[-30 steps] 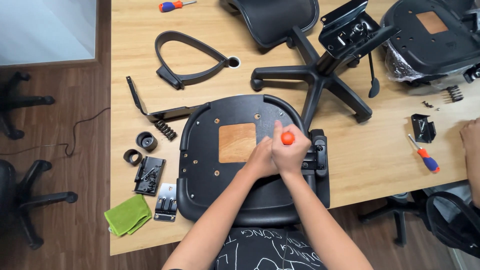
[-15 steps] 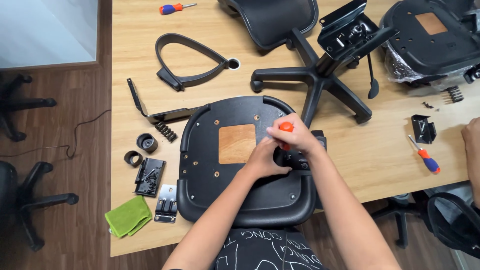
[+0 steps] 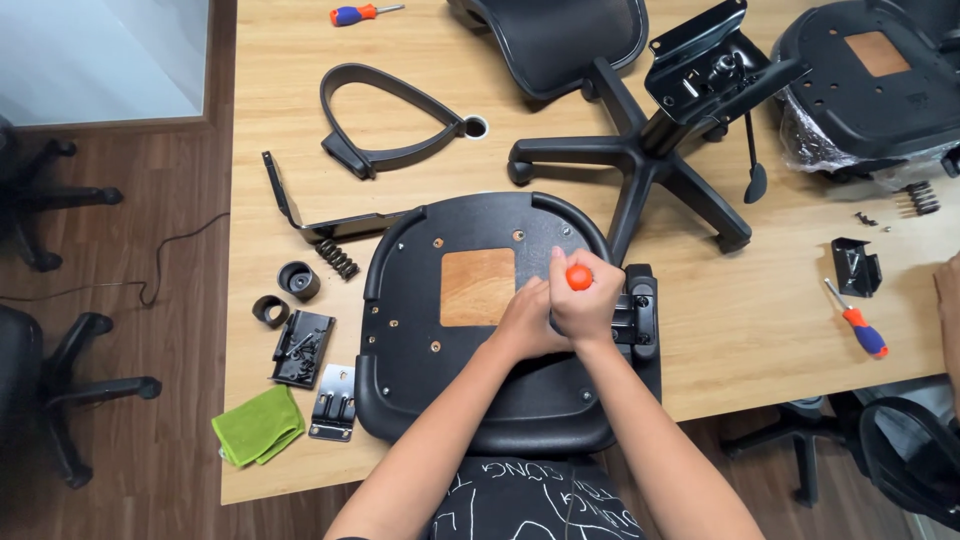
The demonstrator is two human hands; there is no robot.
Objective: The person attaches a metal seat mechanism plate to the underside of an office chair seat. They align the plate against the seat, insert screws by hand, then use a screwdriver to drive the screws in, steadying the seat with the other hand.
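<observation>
On a wooden desk (image 3: 760, 330), an upturned black seat pan (image 3: 470, 330) lies bottom-up before the person, a swivel-chair base (image 3: 640, 160) at its one o'clock. At the pan's three o'clock edge, the right hand (image 3: 588, 308) is clenched around an orange-handled screwdriver (image 3: 578, 277), its long axis standing nearly upright, tip hidden below. The left hand (image 3: 525, 322) presses against it from nine o'clock, fingers curled; what they grip cannot be told.
</observation>
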